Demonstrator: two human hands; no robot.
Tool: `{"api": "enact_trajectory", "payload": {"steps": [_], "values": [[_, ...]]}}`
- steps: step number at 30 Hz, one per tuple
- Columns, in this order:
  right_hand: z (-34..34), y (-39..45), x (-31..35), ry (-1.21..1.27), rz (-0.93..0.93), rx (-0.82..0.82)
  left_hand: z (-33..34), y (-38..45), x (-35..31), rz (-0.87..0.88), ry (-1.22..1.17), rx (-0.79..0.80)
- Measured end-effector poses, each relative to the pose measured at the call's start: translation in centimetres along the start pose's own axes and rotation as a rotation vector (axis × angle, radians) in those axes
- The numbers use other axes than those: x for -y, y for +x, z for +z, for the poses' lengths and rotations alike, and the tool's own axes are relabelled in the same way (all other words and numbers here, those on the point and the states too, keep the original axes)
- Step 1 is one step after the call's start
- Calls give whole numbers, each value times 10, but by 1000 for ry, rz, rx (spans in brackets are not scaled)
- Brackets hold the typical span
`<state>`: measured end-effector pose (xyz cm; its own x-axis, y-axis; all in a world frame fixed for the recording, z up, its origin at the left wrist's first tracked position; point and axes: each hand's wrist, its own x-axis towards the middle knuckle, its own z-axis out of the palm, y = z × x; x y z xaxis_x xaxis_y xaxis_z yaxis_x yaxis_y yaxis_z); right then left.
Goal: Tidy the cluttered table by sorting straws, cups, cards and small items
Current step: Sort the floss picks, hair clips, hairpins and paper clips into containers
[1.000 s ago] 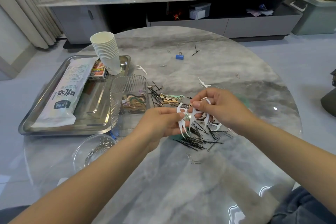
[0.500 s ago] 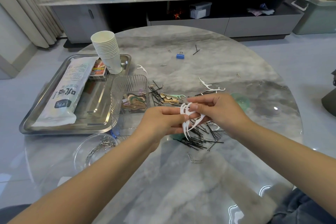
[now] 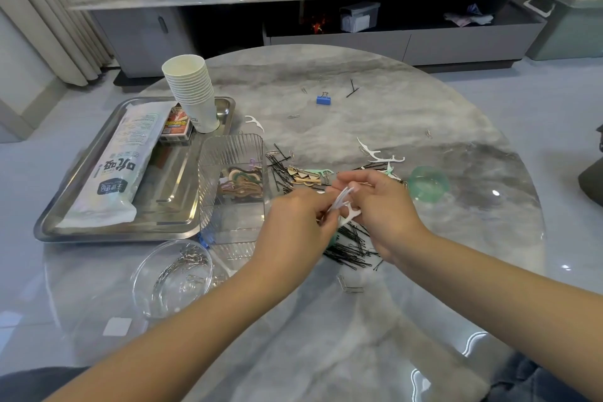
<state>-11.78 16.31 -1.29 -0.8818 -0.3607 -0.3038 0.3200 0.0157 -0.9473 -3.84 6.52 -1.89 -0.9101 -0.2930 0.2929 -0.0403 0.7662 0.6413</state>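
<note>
My left hand and my right hand meet above a pile of black hairpins at the table's middle. Both pinch a small bunch of white floss picks between their fingertips. More white floss picks lie loose on the table beyond my right hand, and one lone floss pick lies by the tray. A clear ribbed box holding brownish clips stands left of my hands. A stack of paper cups, a straw packet and a card box rest on the steel tray.
A clear round bowl with paper clips sits near the front left. A green translucent lid lies right of my hands. A blue binder clip, stray hairpins and paper clips dot the marble table. A sideboard stands beyond.
The floss picks, fanned out between my hands a second ago, are now gathered into a tighter bunch. Both hands have drawn closer together and slightly lower.
</note>
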Motion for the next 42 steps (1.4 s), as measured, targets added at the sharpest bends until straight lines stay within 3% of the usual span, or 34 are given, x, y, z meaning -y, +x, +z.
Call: {"api": "enact_trajectory", "payload": {"steps": [6, 13, 18, 20, 22, 26, 28, 33, 38, 42], "values": [[6, -7, 1, 242, 43, -20, 4, 0, -1, -4, -100, 60], [7, -5, 10, 499, 313, -41, 14, 0, 4, 122, -89, 94], [-1, -2, 23, 710, 409, 38, 12, 0, 5, 157, 14, 146], [-6, -1, 25, 622, 394, 128, 5, 3, 4, 60, -76, 132], [-13, 1, 27, 359, 300, 248, -3, 8, 4, -104, -208, 131], [-25, 2, 35, -410, -112, 337, -10, 15, 6, -240, -320, 188], [-26, 3, 35, -593, -275, 306, -15, 17, 4, -254, -319, 197], [-15, 4, 29, -606, -473, 271, -18, 23, 9, -106, -224, 106], [-12, 5, 31, -570, -514, 223, -18, 24, 13, -58, -248, 93], [-17, 11, 30, -761, -593, 175, -13, 24, 19, -101, -251, 110]]}}
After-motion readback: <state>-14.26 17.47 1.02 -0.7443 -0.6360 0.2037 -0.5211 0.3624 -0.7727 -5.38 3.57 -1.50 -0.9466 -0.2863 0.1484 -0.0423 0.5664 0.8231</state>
